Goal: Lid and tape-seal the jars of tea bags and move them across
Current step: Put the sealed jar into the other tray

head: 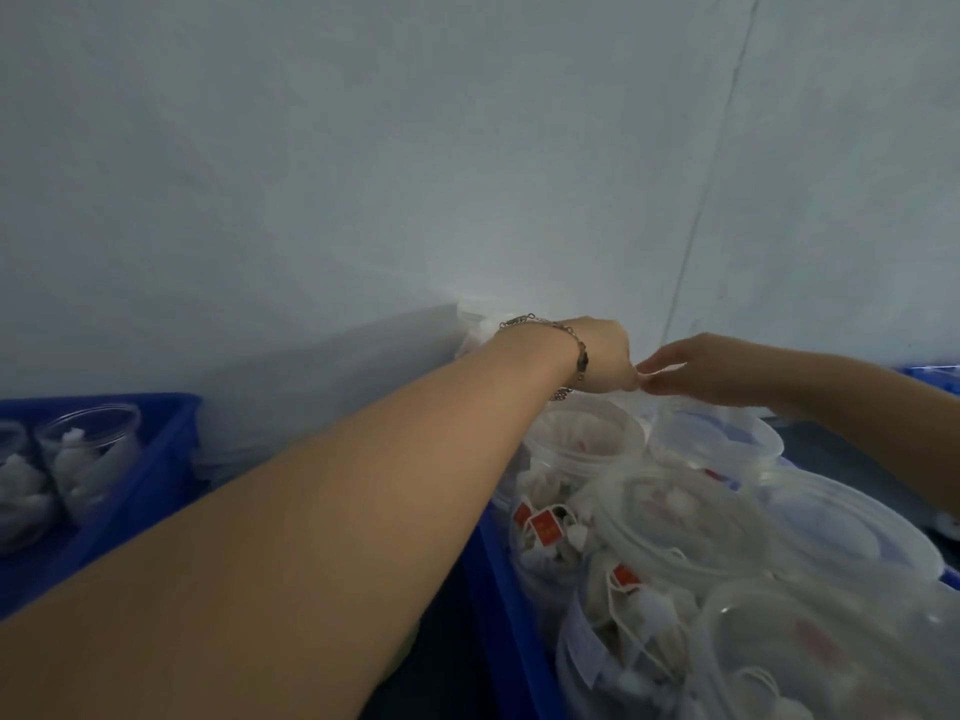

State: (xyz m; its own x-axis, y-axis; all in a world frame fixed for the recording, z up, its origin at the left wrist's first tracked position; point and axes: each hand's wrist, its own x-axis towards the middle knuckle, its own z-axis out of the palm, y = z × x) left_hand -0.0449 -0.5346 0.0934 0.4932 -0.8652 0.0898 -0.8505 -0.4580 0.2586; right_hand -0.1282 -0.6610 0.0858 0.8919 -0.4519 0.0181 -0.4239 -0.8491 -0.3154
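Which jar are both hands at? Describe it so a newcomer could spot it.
Start at the blue crate on the right, packed with clear plastic jars of tea bags. Go to its far row by the pale wall: the right-hand jar there, under the right hand. Unlike the open-looking neighbour jar on its left, it carries a translucent lid.

Pale wall (pixel 363 148) behind, thin vertical seam (pixel 711 189).

Clear jars (pixel 680 517) of tea bags (pixel 543 527); blue crate (pixel 488 589)
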